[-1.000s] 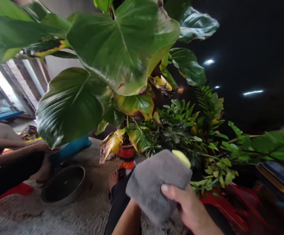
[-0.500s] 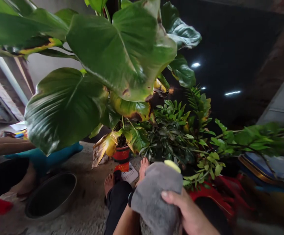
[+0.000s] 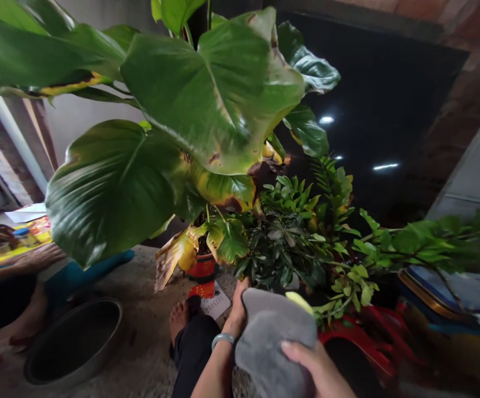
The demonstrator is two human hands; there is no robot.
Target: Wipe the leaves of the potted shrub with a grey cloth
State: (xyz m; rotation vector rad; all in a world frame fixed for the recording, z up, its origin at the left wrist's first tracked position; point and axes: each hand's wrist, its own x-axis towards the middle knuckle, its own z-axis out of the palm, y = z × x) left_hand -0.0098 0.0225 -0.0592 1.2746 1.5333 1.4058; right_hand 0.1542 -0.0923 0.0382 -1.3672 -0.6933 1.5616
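Note:
In my right hand (image 3: 306,362) is a soft grey plush piece (image 3: 273,337), its thumb pressed on the near face and the other fingers hidden behind. A yellow-green tip (image 3: 300,301) shows at the plush's upper right edge; I cannot tell if it belongs to it. My left hand (image 3: 238,303) reaches forward on the plush's left side, with a pale bangle (image 3: 223,339) on its wrist. The plush covers part of that hand, and its fingers cannot be made out.
A large-leaved plant (image 3: 215,105) in a red pot (image 3: 201,267) overhangs the floor, beside smaller leafy plants (image 3: 293,237). At left stand a dark metal basin (image 3: 117,326) and another person's arm (image 3: 36,258). A printed card (image 3: 219,301) lies by my foot. Red plastic (image 3: 359,337) is at right.
The grey plush has shifted slightly right and down and is turned a little. More of my left forearm and the bangle shows. The other person's arm at left has moved.

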